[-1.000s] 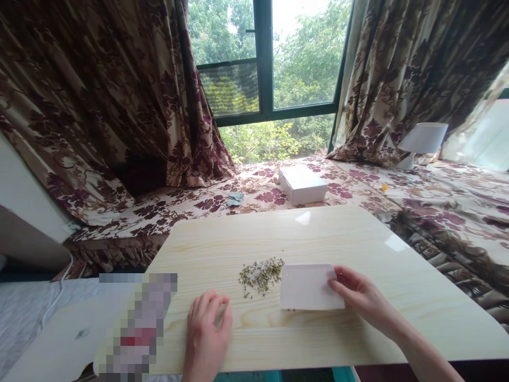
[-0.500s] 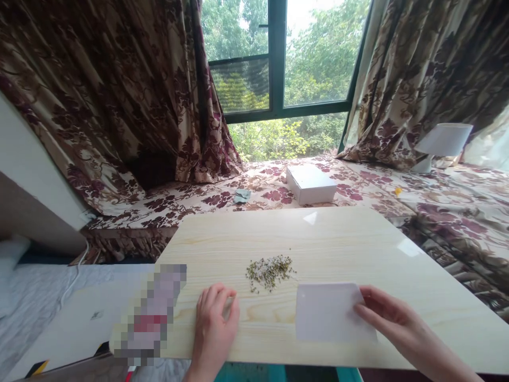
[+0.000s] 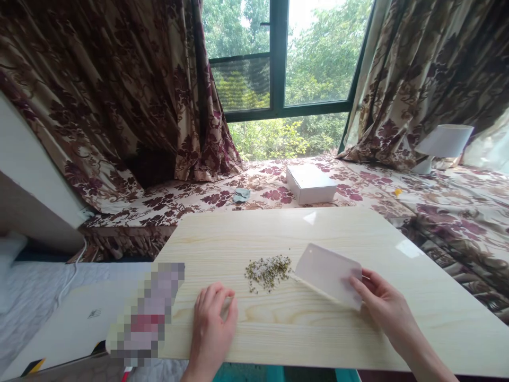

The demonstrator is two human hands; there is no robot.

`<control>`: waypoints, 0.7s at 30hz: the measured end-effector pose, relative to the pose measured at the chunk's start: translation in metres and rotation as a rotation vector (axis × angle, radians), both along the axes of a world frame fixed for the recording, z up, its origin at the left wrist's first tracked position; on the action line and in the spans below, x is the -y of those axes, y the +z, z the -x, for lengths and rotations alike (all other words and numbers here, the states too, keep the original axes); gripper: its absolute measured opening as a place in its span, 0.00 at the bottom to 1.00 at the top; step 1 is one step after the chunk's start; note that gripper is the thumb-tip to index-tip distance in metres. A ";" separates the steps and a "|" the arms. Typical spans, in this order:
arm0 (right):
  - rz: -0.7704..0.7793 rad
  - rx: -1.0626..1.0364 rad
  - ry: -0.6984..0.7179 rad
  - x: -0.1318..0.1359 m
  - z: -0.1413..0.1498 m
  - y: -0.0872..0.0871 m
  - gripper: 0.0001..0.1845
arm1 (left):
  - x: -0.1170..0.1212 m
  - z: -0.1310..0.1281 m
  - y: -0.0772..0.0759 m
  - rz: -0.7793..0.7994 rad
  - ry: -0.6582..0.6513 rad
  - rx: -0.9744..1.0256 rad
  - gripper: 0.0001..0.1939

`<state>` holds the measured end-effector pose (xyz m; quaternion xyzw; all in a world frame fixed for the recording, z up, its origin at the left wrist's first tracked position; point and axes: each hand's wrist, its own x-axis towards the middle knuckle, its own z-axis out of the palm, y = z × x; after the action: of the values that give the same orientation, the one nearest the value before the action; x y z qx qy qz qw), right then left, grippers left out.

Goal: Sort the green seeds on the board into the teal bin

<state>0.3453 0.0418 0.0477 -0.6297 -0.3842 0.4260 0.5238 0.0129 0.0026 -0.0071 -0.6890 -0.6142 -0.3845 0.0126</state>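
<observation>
My right hand [image 3: 384,300] pinches the right end of a thin, translucent white plastic scraper [image 3: 328,273]. The scraper is tilted, its far left corner with a small hole pointing to the pile. Just left of it, green beans [image 3: 273,273] like mung beans lie in a loose heap mixed with white rice-like grains [image 3: 264,267]. A small gap separates heap and scraper. On the near left of the light wood-grain table [image 3: 254,228] rests my left hand [image 3: 214,318], loosely bent, thumb apart from the fingers, with nothing visible in it.
A blurred-out object [image 3: 149,310] lies at the table's left edge. Beyond the table, a white box [image 3: 310,184] and a grey-green cloth [image 3: 241,195] sit on the flower-patterned window seat [image 3: 270,183]. A white lamp [image 3: 445,140] stands at the right.
My right hand has moved the scraper slightly up and left and turned it, so its left end now points at the heap. My left hand stays in place.
</observation>
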 end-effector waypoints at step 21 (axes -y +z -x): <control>-0.042 0.028 0.168 0.024 0.036 -0.004 0.16 | 0.000 -0.003 0.006 0.039 0.019 0.032 0.06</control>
<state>0.3091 0.0180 0.0442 -0.5900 -0.4517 0.4517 0.4938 0.0160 0.0022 -0.0015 -0.6769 -0.6283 -0.3835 -0.0071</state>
